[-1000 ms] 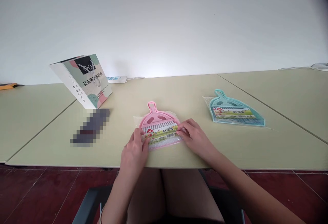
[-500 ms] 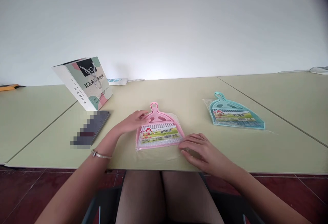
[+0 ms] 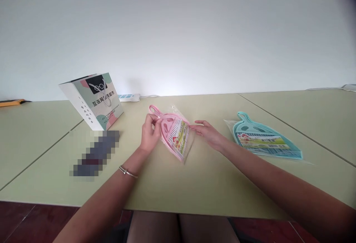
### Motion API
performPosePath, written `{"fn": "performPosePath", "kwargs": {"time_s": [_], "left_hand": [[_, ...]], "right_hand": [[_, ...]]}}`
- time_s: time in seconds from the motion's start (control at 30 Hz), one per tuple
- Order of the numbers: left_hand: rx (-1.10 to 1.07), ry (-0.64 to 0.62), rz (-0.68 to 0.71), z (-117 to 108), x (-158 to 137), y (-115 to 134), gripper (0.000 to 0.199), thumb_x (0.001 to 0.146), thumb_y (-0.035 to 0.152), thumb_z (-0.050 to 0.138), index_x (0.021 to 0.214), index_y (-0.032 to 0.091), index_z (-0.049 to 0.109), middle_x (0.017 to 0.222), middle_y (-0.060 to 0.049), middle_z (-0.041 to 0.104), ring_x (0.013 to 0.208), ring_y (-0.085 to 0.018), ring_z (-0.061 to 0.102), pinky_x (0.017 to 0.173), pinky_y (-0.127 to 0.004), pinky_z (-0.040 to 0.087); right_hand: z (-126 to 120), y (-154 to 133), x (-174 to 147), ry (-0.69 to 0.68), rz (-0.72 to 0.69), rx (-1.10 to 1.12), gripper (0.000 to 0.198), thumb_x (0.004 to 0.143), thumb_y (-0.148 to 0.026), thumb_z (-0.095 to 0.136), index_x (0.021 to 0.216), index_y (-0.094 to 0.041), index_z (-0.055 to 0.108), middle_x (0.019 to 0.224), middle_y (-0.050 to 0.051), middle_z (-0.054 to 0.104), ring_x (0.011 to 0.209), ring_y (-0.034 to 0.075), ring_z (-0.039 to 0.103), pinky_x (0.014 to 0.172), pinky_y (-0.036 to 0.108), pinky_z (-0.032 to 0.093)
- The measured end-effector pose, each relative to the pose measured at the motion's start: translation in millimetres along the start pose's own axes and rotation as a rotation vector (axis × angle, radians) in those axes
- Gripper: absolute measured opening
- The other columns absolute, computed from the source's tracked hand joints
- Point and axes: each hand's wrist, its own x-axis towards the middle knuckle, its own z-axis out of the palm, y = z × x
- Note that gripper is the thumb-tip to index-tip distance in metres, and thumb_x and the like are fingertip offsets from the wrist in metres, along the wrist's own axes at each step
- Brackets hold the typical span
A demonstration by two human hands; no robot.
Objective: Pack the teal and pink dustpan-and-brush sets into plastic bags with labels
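soft light | wall (image 3: 178,35) brightest low centre | shadow beside bag (image 3: 96,100) | pink pack (image 3: 175,131) glints | top-right corner dark | slab (image 3: 96,154) pixelated

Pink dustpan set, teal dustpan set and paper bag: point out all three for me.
Pink dustpan set (image 3: 179,136): head view, on its printed label.
Teal dustpan set (image 3: 263,141): head view, on its printed label.
Paper bag (image 3: 99,105): head view, on its printed front panel.
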Motion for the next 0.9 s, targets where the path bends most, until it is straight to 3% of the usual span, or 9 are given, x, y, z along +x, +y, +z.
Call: {"fn": "performPosePath", "kwargs": {"time_s": [0.1,0.2,0.3,0.4,0.5,0.63,0.73,0.8,0.9], "left_hand": [[0.098,0.128,0.499,-1.7,-5.4,13.6,0.009,0.081,0.022,0.055,0.076,0.021,0.048,0.064,0.005,0.052,0.061,-0.012,0.05,0.073,-0.032,0.035],[0.191,0.188,0.717,-3.2,-1.8,22.2,0.009,0.082,0.016,0.057,0.078,0.021,0.05,0.06,0.008,0.053,0.054,-0.009,0.05,0.077,-0.034,0.032],[0.174,0.213,0.688,-3.4,4.6,21.8,0.008,0.082,0.016,0.059,0.08,0.021,0.053,0.064,0.006,0.057,0.056,-0.009,0.052,0.075,-0.033,0.035],[0.0,0.298,0.504,-3.2,6.8,18.5,0.004,0.084,0.018,0.057,0.083,0.021,0.054,0.069,0.003,0.058,0.06,-0.01,0.055,0.065,-0.028,0.041],[-0.144,0.382,0.452,-5.0,4.9,21.3,0.005,0.084,0.019,0.057,0.082,0.02,0.053,0.07,0.003,0.057,0.06,-0.009,0.056,0.057,-0.023,0.043],[-0.19,0.424,0.541,-8.1,-1.0,33.7,0.006,0.083,0.017,0.058,0.081,0.019,0.053,0.066,0.004,0.058,0.054,-0.006,0.054,0.054,-0.02,0.043],[-0.236,0.416,0.541,-8.5,-5.4,42.6,0.007,0.084,0.02,0.057,0.081,0.019,0.052,0.064,0.005,0.057,0.051,-0.006,0.051,0.052,-0.02,0.041],[-0.261,0.47,0.488,-8.7,-5.4,47.3,0.01,0.084,0.024,0.058,0.08,0.019,0.051,0.064,0.005,0.055,0.05,-0.006,0.05,0.051,-0.02,0.04],[-0.293,0.577,0.436,-8.2,0.4,54.0,0.016,0.084,0.031,0.059,0.08,0.019,0.049,0.066,0.005,0.05,0.053,-0.007,0.049,0.052,-0.021,0.039]], "right_hand": [[24.0,-1.6,9.3,-0.036,0.036,0.186,0.016,0.071,-0.025,0.06,0.081,-0.023,0.048,0.092,0.007,0.066,0.093,0.02,0.062,0.079,0.036,0.051],[38.1,1.4,7.8,-0.004,0.052,0.287,0.01,0.073,-0.025,0.056,0.076,-0.023,0.046,0.088,0.006,0.063,0.088,0.019,0.062,0.075,0.034,0.052],[34.9,5.3,1.5,0.068,0.027,0.311,0.016,0.07,-0.025,0.061,0.082,-0.024,0.05,0.09,0.003,0.059,0.089,0.017,0.059,0.077,0.032,0.05],[23.2,3.9,-6.5,0.156,-0.068,0.182,0.021,0.066,-0.028,0.068,0.084,-0.024,0.056,0.086,0.0,0.057,0.086,0.016,0.055,0.076,0.029,0.045],[18.6,-2.3,-15.8,0.029,-0.147,-0.012,0.015,0.071,-0.034,0.065,0.076,-0.021,0.061,0.074,-0.001,0.059,0.072,0.014,0.053,0.069,0.028,0.042],[30.6,-6.4,-28.8,-0.298,0.165,0.228,0.013,0.077,-0.029,0.063,0.079,-0.016,0.062,0.07,0.002,0.064,0.065,0.012,0.058,0.065,0.025,0.046],[42.4,-3.9,-35.3,-0.27,0.334,0.505,0.014,0.073,-0.014,0.067,0.082,-0.017,0.057,0.077,0.004,0.066,0.071,0.012,0.063,0.071,0.026,0.051],[48.1,-2.3,-37.6,-0.227,0.365,0.615,0.021,0.07,-0.008,0.068,0.082,-0.018,0.053,0.075,0.002,0.065,0.069,0.012,0.063,0.069,0.025,0.052],[54.1,-3.1,-40.4,-0.27,0.391,0.697,0.017,0.073,-0.01,0.066,0.08,-0.018,0.052,0.07,0.0,0.063,0.063,0.011,0.062,0.062,0.023,0.051]]}}
